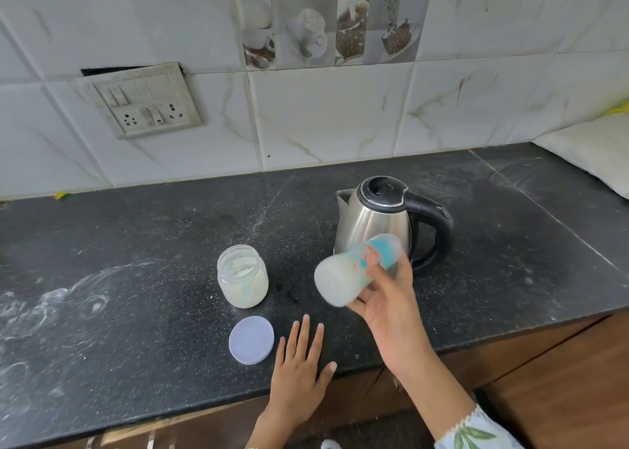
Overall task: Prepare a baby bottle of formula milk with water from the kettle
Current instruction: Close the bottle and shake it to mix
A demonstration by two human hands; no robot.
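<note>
1. While the right hand (384,299) is gripping the bottle (354,271) with fingers curled round it, the bottle is lying tilted in the air, blurred, its milky base pointing toward the camera, in front of the kettle (377,220).
2. Teal and red print is showing on the bottle, but no writing can be read; no brand is legible on the kettle either.
3. The left hand (299,373) is resting flat on the counter (136,295), fingers straight and spread, just beside the lid (251,339).
4. The jar (242,280) is standing open behind the lid, holding pale powder.
5. The dark speckled counter is carrying white dusty smears at the left.
6. Marbled wall tiles are rising behind, bearing a switchboard (146,99) and a strip of coffee-cup pictures (326,23).
</note>
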